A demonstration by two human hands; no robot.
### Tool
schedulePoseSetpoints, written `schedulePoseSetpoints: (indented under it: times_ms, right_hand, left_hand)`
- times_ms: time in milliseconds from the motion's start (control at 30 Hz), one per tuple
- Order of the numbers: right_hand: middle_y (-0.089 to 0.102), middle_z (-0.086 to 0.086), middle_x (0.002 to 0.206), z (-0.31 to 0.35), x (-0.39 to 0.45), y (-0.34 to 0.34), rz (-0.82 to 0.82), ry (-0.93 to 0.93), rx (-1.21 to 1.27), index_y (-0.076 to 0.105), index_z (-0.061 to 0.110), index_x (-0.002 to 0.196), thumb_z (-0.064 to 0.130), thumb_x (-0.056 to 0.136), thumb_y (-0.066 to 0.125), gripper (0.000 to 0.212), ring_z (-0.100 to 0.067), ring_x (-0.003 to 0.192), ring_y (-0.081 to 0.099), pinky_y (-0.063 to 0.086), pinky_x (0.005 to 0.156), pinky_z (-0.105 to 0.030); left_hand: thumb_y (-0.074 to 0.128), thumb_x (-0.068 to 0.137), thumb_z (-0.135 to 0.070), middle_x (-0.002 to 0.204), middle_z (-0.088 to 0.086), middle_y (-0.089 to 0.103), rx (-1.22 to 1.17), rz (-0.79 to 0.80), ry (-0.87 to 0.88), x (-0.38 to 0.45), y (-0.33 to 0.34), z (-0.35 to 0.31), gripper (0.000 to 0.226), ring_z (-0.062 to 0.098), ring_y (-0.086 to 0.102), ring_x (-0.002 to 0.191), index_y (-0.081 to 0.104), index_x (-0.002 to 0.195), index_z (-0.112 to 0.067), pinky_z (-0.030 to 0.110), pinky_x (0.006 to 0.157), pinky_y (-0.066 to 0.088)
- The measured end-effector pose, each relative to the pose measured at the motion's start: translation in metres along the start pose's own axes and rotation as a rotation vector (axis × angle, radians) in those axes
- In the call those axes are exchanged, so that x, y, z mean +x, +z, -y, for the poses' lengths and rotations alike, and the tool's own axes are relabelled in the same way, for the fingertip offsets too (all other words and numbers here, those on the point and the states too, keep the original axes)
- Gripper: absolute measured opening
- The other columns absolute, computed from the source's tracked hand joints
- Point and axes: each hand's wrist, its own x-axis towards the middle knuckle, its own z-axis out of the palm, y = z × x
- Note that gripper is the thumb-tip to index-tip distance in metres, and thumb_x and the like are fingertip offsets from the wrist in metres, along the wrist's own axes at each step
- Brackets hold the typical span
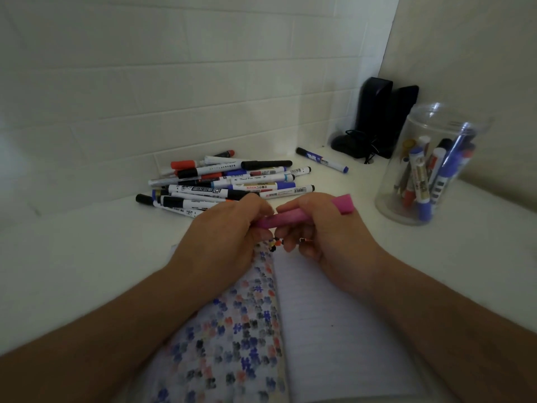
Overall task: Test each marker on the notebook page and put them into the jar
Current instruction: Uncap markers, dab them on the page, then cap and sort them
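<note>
Both my hands hold one pink marker [290,218] level above the top of the open notebook [328,324]. My left hand [229,231] grips its left end, and my right hand [319,228] grips the barrel, with the pink right end sticking out past my fingers. The notebook's left page is covered with coloured test marks; the right page is lined and nearly blank. A pile of several markers [229,181] lies behind my hands. At the right stands a clear plastic jar [430,167] with several markers in it.
One blue marker [322,160] lies alone between the pile and the jar. Two black speakers [383,117] with a cable stand in the back corner. A white tiled wall runs behind the white desk [87,251].
</note>
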Motion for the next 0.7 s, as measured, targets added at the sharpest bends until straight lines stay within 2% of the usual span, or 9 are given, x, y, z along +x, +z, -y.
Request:
schedulePoseSetpoints:
  times_ms: [100,200,233,300,333,400,500,567,700]
  right_hand:
    - [0.076,-0.007,0.079,0.003,-0.005,0.003,0.013,-0.095,-0.132,0.075,0.019,0.092,0.023,0.105,0.052,0.027,-0.018,0.064,0.066,0.042,0.049,-0.022]
    - [0.077,0.008,0.088,0.000,-0.008,0.006,0.051,-0.196,-0.282,0.070,0.040,0.099,0.038,0.097,0.067,0.004,-0.008,0.075,0.072,0.050,0.060,-0.017]
    - [0.076,0.014,0.096,-0.002,-0.010,0.006,0.100,-0.194,-0.348,0.067,0.045,0.108,0.046,0.091,0.071,0.017,-0.004,0.084,0.072,0.054,0.068,-0.018]
    - [0.070,0.023,0.116,-0.008,-0.013,0.004,0.226,-0.197,-0.599,0.057,0.046,0.133,0.061,0.085,0.071,0.052,0.001,0.098,0.067,0.056,0.086,-0.024]
    - [0.065,0.025,0.123,-0.010,-0.016,0.004,0.283,-0.250,-0.789,0.053,0.044,0.142,0.064,0.086,0.069,0.061,0.003,0.103,0.061,0.053,0.093,-0.026]
    - [0.057,0.025,0.135,-0.012,-0.021,0.009,0.407,-0.420,-1.086,0.052,0.041,0.146,0.070,0.090,0.060,0.063,0.000,0.117,0.046,0.042,0.103,-0.028]
    - [0.050,0.023,0.147,-0.010,-0.029,0.017,0.520,-0.489,-1.185,0.055,0.043,0.144,0.071,0.094,0.051,0.057,-0.008,0.131,0.036,0.037,0.109,-0.032]
    - [0.047,0.023,0.149,-0.008,-0.031,0.021,0.536,-0.490,-1.229,0.055,0.045,0.143,0.071,0.096,0.047,0.055,-0.009,0.133,0.034,0.037,0.110,-0.035]
    - [0.048,0.022,0.148,-0.007,-0.033,0.024,0.516,-0.471,-1.221,0.057,0.045,0.141,0.071,0.095,0.047,0.053,-0.008,0.131,0.035,0.039,0.109,-0.038]
  left_hand:
    - [0.054,0.095,-0.032,0.101,-0.002,0.073,0.097,0.034,0.038,0.001,-0.007,0.004,0.040,0.018,0.064,0.088,0.057,0.135,-0.025,0.035,0.076,0.051]
    - [0.043,0.097,-0.036,0.098,-0.002,0.073,0.249,0.052,0.066,0.002,-0.021,0.009,0.042,0.018,0.058,0.088,0.064,0.130,-0.023,0.033,0.075,0.044]
    - [0.047,0.098,-0.034,0.096,-0.003,0.072,0.252,0.040,0.049,0.001,-0.029,0.011,0.036,0.016,0.055,0.087,0.068,0.125,-0.022,0.030,0.073,0.042]
    - [0.056,0.100,-0.027,0.092,-0.008,0.067,0.252,0.001,-0.058,-0.007,-0.050,0.026,0.024,0.011,0.048,0.084,0.070,0.119,-0.021,0.019,0.068,0.034]
    - [0.059,0.100,-0.024,0.092,-0.010,0.064,0.270,-0.017,-0.127,-0.015,-0.063,0.037,0.020,0.009,0.047,0.082,0.070,0.117,-0.021,0.017,0.067,0.033]
    - [0.062,0.099,-0.026,0.092,-0.008,0.064,0.355,-0.039,-0.278,-0.042,-0.090,0.064,0.019,0.010,0.049,0.079,0.070,0.114,-0.021,0.024,0.065,0.035]
    - [0.061,0.097,-0.036,0.082,-0.005,0.061,0.496,-0.011,-0.582,-0.095,-0.128,0.095,0.024,0.017,0.053,0.074,0.070,0.116,-0.023,0.033,0.066,0.038]
    - [0.063,0.095,-0.038,0.084,-0.006,0.062,0.480,-0.016,-0.754,-0.127,-0.148,0.103,0.029,0.019,0.057,0.076,0.064,0.123,-0.029,0.035,0.069,0.044]
    - [0.064,0.092,-0.045,0.083,-0.001,0.061,0.541,0.040,-0.889,-0.160,-0.169,0.116,0.038,0.026,0.060,0.079,0.060,0.127,-0.031,0.037,0.075,0.049]
